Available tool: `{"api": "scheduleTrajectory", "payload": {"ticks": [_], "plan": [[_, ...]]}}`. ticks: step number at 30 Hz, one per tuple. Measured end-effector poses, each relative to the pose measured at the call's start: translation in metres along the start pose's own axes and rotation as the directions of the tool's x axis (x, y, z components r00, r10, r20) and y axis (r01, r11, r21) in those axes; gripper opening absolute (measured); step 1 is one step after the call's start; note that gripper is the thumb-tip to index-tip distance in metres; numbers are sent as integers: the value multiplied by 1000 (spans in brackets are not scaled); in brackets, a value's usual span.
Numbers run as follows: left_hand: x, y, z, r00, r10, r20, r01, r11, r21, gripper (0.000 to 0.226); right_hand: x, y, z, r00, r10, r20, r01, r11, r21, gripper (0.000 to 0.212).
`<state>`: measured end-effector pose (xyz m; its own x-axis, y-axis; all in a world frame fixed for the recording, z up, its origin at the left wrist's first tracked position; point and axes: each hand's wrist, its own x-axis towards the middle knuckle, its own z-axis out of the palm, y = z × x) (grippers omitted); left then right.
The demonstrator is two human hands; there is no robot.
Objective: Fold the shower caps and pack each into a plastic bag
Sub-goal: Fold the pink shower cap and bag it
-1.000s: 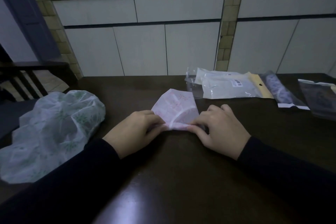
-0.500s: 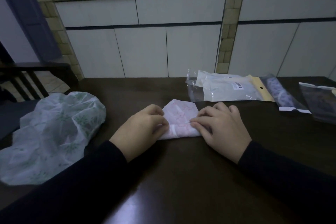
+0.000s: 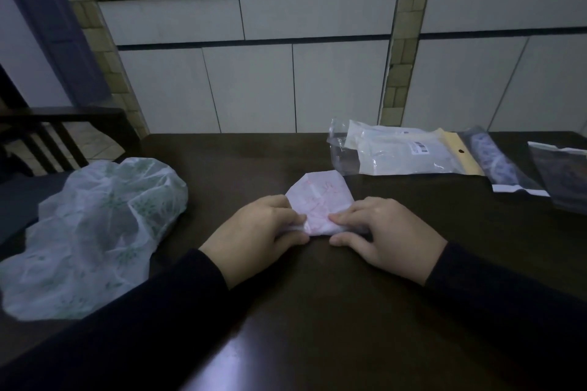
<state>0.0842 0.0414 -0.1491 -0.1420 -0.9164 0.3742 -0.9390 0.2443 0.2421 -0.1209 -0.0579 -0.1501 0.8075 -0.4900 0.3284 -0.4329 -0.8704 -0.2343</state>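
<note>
Here, low in the frame, two dark sleeves run up from the bottom corners to both hands at centre, w/ a bare stretch of dark table (image 3: 317,311) between them. The left hand (image 3: 254,228) has its fingers curled in, pinching the left end of the pink shower cap (image 3: 320,200); the right hand (image 3: 387,232) mirrors it, fingertips pressed on the cap's right end and thumb tucked beneath the near edge, so both hands have hold of the same small packet. The cap lies flat on the table just above frame centre, already folded down to a compact wedge, its far tip poking out beyond the fingers. Gripping at both ends prob. keeps the slippery film from springing open while the near edge gets rolled or creased; judged from this, folding is well along but bagging isn't started for this one. At mid-left sits a green-print shower cap (image 3: 95,232), puffed and unfolded, well apart from the hands, likely parked there as next in line. Further back, right of centre, a clear plastic bag (image 3: 400,152) w/ a white item and barcode label lies near the pink cap's far tip, within reach for packing. Beyond it toward the right edge lie two darker bags (image 3: 495,162), contents too dim to tell. White cabinet doors (image 3: 254,86) fill the upper frame.
</note>
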Motion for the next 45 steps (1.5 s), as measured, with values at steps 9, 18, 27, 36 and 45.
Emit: {"api": "scheduleTrajectory", "payload": {"ticks": [9,18,27,36,45], "plan": [[0,5,-8,999,11,40,-12,1000,22,50,-3,-4,0,996,-9,-84,10,1000,14,21],[1,7,-6,986,-156,-53,154,987,-44,12,0,-7,0,984,106,-142,-84,985,152,17],[6,2,-7,993,-114,-32,115,993,37,19,2,-8,3,987,27,-160,-24,1000,18,22],[-3,6,1,999,-47,16,45,996,72,27,0,-10,-1,999,-27,-21,25,998,-59,41],[1,10,1,996,-76,46,71,993,95,27,-1,-4,2,998,-46,44,50,995,-87,38]]}}
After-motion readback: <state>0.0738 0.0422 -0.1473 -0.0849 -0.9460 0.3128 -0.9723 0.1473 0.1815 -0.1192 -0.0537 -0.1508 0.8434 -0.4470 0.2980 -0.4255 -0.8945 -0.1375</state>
